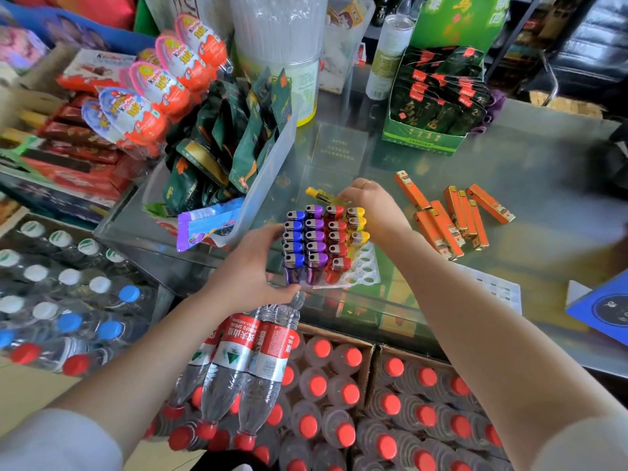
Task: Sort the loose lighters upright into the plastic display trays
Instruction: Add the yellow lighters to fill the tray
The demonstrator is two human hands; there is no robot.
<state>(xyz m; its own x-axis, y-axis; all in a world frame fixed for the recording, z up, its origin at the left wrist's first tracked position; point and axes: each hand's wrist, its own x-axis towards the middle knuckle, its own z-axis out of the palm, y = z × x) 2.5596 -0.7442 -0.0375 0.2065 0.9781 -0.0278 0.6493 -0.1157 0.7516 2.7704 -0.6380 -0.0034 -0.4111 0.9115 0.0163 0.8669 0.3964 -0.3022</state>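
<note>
Head view: left hand (253,266) grips the display tray (365,266) at its near-left edge, steadying it on the glass counter (530,185). Right hand (372,205) pinches a loose yellow lighter (319,194) just beyond the tray, probably bound for the part-filled yellow column (356,226). Orange lighters (455,219) lie right.

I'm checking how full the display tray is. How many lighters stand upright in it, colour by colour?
Blue lighters: 5
Purple lighters: 5
Red lighters: 5
Yellow lighters: 3
Total: 18 upright in the display tray; its remaining yellow-side slots are empty.
</note>
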